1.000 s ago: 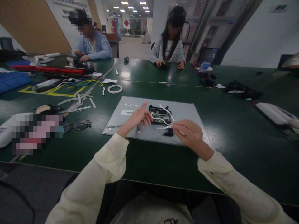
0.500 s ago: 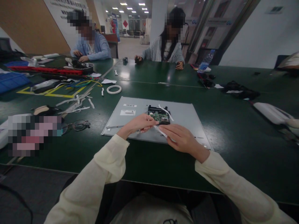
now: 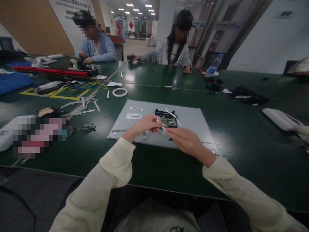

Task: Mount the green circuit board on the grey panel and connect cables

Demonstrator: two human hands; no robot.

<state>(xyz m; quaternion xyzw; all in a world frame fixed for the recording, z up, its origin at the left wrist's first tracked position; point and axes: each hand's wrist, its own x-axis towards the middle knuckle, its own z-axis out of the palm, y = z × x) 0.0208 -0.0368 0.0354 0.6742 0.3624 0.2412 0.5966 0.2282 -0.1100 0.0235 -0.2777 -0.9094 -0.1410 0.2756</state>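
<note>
My left hand (image 3: 145, 125) is pinched around a short white tape strip (image 3: 161, 123), held above the near side of a circuit board (image 3: 165, 120). At the strip's lower end, the fingertips of my right hand (image 3: 187, 141) are closed on it too. The board sits in a black bracket (image 3: 158, 112) on a flat grey panel (image 3: 190, 117) lying on the table. Another white strip (image 3: 174, 116) lies across the bracket. Near my left wrist, a thin metal tool like tweezers (image 3: 118, 130) rests on the panel. My fingers hide part of the board.
Beyond the panel lies a white tape roll (image 3: 120, 89). Loose strips (image 3: 79, 111), eyeglasses (image 3: 84, 128) and a blue crate (image 3: 14, 84) are on the left. Two people sit across the table (image 3: 149, 75). A water bottle (image 3: 213, 66) and a white device (image 3: 281, 119) stand right.
The strip, which hung toward my right palm, now spans between both hands' fingertips, its upper end rising by my left thumb. A co-worker's hand across the table has moved left with a black object.
</note>
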